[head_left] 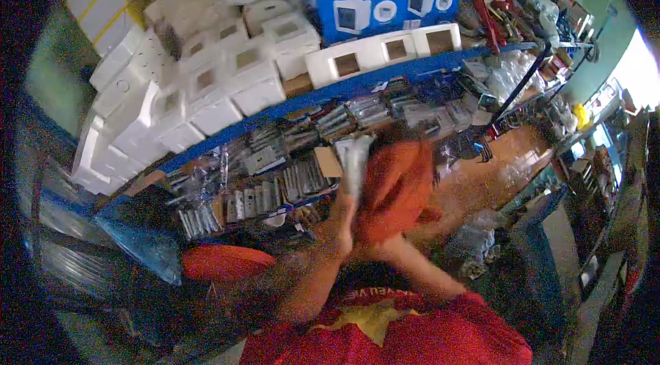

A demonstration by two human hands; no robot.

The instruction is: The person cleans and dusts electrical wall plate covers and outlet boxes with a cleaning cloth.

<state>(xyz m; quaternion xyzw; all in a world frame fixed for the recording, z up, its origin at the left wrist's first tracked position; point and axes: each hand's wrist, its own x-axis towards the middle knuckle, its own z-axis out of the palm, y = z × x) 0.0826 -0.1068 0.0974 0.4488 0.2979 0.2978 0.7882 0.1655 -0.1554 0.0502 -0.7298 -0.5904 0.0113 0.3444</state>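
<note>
An orange-red cloth [395,190] hangs bunched in front of my chest, blurred by motion. My right hand [386,248] is at its lower edge, closed on it, with the fingers mostly hidden by the fabric. To its left, my left hand [344,224] is raised and closed round the lower end of a whitish, silvery flat piece [355,162]. That piece stands nearly upright against the cloth's left side; its kind is too smeared to make out.
A blue-edged shelf [234,133] carries white foam blocks [258,90] and blue printed boxes [357,4]. Below are rows of bagged metal parts [302,183]. A red rounded object [227,262] lies left of my arm; a brown floor [495,169] shows at right.
</note>
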